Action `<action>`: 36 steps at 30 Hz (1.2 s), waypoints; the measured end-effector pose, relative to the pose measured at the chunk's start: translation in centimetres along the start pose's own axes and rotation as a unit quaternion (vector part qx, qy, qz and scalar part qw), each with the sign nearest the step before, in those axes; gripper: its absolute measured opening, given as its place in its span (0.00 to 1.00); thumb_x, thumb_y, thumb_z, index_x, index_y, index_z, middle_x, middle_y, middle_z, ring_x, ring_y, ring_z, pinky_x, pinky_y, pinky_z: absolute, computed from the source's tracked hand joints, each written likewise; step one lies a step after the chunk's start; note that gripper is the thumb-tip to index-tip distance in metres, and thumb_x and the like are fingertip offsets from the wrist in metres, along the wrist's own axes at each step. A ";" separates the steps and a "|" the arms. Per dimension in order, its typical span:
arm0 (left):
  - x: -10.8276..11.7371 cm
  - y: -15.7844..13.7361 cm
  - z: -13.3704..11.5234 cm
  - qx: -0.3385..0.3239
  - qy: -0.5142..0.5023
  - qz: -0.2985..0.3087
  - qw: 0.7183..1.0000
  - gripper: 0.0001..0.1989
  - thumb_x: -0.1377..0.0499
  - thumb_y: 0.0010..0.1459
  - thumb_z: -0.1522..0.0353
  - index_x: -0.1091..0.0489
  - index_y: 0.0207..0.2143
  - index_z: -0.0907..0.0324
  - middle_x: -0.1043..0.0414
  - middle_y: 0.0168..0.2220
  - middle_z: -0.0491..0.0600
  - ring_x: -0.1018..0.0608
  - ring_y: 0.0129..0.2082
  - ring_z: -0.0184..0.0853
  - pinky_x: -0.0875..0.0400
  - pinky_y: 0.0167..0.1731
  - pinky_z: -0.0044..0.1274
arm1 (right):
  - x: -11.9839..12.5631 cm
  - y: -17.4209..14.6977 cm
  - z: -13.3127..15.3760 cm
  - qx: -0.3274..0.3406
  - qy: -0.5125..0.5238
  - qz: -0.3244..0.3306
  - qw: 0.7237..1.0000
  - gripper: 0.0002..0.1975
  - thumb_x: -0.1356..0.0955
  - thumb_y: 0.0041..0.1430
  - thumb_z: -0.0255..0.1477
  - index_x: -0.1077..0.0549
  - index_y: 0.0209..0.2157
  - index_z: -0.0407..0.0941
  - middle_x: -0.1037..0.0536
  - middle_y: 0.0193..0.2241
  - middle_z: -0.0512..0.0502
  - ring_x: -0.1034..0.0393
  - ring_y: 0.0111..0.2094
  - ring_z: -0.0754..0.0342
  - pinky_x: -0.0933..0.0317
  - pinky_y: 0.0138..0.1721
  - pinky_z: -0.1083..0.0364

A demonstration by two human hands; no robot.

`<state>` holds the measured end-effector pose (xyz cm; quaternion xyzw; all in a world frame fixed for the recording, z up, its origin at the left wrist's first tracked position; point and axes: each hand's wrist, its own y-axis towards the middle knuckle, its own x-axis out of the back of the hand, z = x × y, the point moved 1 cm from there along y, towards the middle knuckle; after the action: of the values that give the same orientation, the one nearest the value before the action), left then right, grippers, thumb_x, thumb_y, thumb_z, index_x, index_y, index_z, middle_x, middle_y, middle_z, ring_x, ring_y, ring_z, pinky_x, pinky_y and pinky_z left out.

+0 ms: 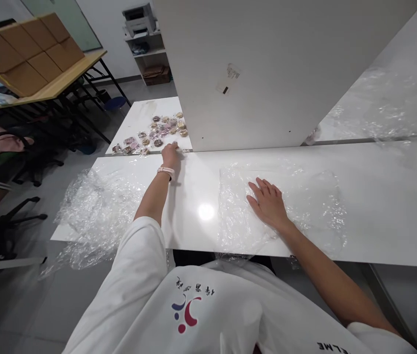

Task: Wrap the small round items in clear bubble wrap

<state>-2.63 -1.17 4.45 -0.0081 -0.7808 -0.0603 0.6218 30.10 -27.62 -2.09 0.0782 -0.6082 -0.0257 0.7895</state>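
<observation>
My left hand (170, 153) is at the seam between the front table and the one behind it, its fingers curled; whether anything is in them is too small to tell. Just beyond it lie several small round pieces in clear wrappers (158, 142), dark, golden and pinkish. A flat sheet or bag of clear, crinkled plastic (315, 196) is spread over the front table. On its left part rests my right hand (269, 204), palm down with the fingers apart.
A heap of crumpled clear plastic (98, 211) hangs over the left table edge. A tall white panel (253, 69) stands behind the table (389, 206). More clear plastic (400, 108) lies at the back right. Cardboard boxes (24, 51) sit on a wooden desk at the far left.
</observation>
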 end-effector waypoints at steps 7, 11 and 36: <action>1.7 -12.5 -8.1 -0.172 -0.184 -0.134 0.958 0.22 0.52 0.56 0.84 0.27 0.44 0.57 0.27 0.52 0.50 0.25 0.51 0.37 0.28 0.49 0.31 | -0.7 1.3 0.4 -0.013 0.040 0.024 0.999 0.30 0.49 0.71 0.43 0.43 0.68 0.47 0.49 0.71 0.43 0.60 0.72 0.43 0.59 0.69 0.38; -2.7 -22.8 -15.0 -0.286 -0.182 -0.001 0.941 0.21 0.56 0.62 0.82 0.27 0.45 0.58 0.28 0.53 0.55 0.23 0.51 0.39 0.23 0.43 0.34 | -0.7 2.5 0.1 -0.030 0.126 0.007 0.992 0.28 0.47 0.71 0.41 0.40 0.66 0.46 0.44 0.69 0.43 0.56 0.71 0.45 0.57 0.69 0.39; -1.4 -34.0 -7.2 -0.362 -0.156 0.084 0.915 0.12 0.42 0.64 0.64 0.28 0.49 0.53 0.27 0.53 0.55 0.29 0.56 0.43 0.38 0.61 0.43 | 2.3 -15.1 5.6 0.021 0.306 -0.071 0.949 0.10 0.40 0.69 0.31 0.28 0.38 0.48 0.21 0.36 0.45 0.28 0.39 0.49 0.35 0.43 0.48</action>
<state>1.69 -35.60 1.84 -0.3079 -0.7890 -0.2844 0.4491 26.13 -43.35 -0.84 0.1419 -0.3303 -0.0435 0.9321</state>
